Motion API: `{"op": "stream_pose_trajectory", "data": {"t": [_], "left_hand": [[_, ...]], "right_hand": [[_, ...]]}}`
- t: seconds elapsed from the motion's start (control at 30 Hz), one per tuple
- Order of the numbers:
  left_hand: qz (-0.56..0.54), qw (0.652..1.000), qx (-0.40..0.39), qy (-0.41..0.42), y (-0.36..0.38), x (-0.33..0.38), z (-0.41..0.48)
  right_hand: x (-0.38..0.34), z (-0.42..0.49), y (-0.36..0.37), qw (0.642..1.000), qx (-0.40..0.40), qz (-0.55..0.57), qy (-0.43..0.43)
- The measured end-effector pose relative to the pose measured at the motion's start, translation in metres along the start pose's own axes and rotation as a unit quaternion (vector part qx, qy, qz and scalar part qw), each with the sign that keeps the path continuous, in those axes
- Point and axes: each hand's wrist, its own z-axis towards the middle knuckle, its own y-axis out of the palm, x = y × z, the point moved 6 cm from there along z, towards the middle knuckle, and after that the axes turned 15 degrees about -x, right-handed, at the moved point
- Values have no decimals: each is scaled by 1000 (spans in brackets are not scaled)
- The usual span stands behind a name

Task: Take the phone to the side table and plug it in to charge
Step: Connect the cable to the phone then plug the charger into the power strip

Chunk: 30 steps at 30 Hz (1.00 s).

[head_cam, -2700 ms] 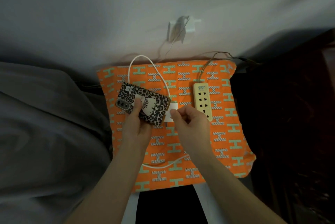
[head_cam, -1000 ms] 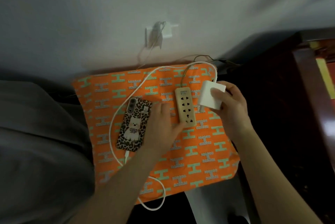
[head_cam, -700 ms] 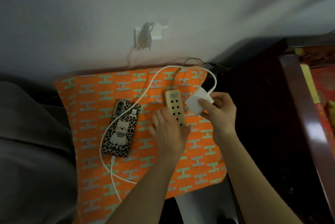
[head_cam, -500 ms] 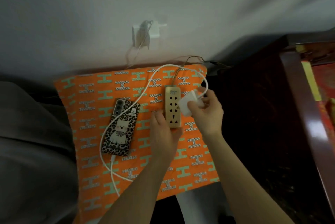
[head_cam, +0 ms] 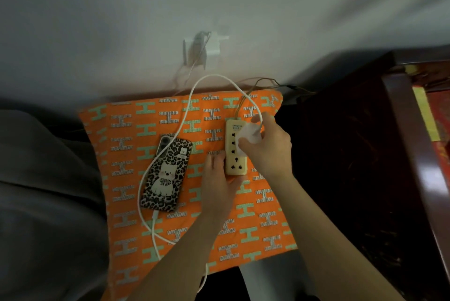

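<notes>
Right hand gripping white charger over power strip; left hand flat, open; label unreadable.

Both forearms are bare from the bottom edge of the frame up to the wrists, with no sleeve showing. The left hand and the right hand wear no gloves. The fingernails that show are short and unpainted, and the fingers look slender.

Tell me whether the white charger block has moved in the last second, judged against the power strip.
Yes. The white charger block, held in the right hand, has moved from beside the beige power strip onto its upper sockets.
</notes>
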Motion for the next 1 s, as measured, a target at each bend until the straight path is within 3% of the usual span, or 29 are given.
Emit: {"op": "stream_pose_trajectory", "data": {"t": [0.3,0.6,0.83,1.0], "left_hand": [[2,1000,-4,9,-1,1,2],[-1,1000,0,15,-3,2,4],[-13,997,-64,39,-12,-4,10],[-10,998,-66,23,-17,1,8]], "right_hand": [[-1,-22,16,997,20,-76,-25],[-4,-4,30,995,-21,-88,-42],[15,-9,46,997,-21,-46,-54],[19,-7,52,997,-29,-57,-47]]}}
